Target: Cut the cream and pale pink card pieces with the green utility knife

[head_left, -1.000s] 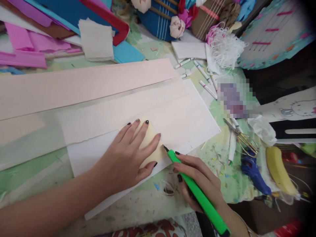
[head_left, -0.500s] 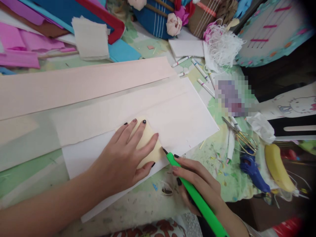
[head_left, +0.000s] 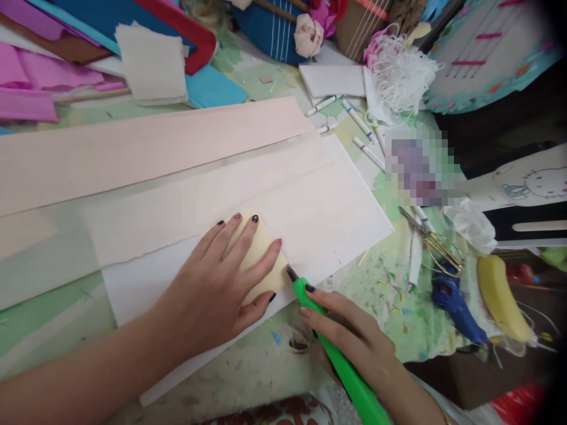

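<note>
My left hand lies flat with spread fingers on a pale yellow piece of card, pressing it against the sheets beneath. In my right hand is a green utility knife, gripped along its handle. Its dark blade tip touches or nearly touches the right edge of the yellow card. Under the card are a thin cream sheet and a white sheet of paper. Much of the yellow card is hidden by my left hand.
A folded pink strip runs across the table. Markers, gold-handled scissors, a blue tool and a yellow banana-shaped object lie to the right. White string and coloured paper sit at the back.
My right hand and the knife have shifted slightly left and down along the card's edge. My left hand stays spread on the card. The whole view has moved a little.
</note>
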Available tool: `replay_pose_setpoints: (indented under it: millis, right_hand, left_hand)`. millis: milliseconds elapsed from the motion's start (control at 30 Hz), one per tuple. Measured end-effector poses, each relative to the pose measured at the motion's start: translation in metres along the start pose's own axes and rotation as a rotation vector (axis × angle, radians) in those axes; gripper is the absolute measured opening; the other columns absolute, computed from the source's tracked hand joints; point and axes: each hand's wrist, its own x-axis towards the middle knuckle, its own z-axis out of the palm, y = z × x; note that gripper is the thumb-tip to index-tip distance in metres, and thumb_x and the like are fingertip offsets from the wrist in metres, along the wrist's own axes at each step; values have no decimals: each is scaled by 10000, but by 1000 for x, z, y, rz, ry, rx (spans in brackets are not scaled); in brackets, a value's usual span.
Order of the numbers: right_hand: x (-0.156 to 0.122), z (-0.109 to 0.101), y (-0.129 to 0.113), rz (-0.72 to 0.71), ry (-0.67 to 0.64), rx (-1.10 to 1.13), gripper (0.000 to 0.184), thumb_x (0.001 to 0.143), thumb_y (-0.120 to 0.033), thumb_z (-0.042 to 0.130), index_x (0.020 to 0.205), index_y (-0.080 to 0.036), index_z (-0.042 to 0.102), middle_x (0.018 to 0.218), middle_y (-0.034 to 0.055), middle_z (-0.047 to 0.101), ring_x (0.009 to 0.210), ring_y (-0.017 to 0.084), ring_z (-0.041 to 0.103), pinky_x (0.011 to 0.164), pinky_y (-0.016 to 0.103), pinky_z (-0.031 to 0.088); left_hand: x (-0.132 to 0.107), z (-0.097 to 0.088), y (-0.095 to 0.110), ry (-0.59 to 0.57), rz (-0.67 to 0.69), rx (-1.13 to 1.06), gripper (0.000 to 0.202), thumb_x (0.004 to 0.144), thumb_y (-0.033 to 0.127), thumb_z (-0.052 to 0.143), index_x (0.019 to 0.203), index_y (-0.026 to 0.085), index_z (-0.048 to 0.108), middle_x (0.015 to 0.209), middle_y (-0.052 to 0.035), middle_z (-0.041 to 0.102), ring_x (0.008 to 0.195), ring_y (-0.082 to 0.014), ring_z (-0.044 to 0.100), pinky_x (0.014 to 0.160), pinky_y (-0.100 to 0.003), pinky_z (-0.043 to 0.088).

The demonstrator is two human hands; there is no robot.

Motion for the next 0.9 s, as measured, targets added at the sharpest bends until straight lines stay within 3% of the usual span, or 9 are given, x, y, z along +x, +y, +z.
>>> replay_pose_setpoints:
  millis: [400, 900]
  right_hand:
    - [-6, 6, 8, 61, 14, 68, 411, 897, -132, 534, 1300, -215, 544, 1299, 93, 576, 1174, 183, 581, 960, 290, 531]
    - [-13, 6, 7, 96, 39, 64, 458, 820, -95, 582, 1265, -205, 562, 1284, 102, 572, 1138, 201, 598, 933, 295, 538]
  left_hand:
    - [2, 0, 0, -6, 6, 14, 545, 850, 412, 553, 1346, 190, 512, 1411, -224, 407, 1306, -463, 372, 1022, -596, 368]
    - [2, 0, 0, -7, 9, 15, 554, 846, 411, 560, 1349, 185, 509, 1410, -226, 411, 1301, -464, 380, 1021, -597, 368]
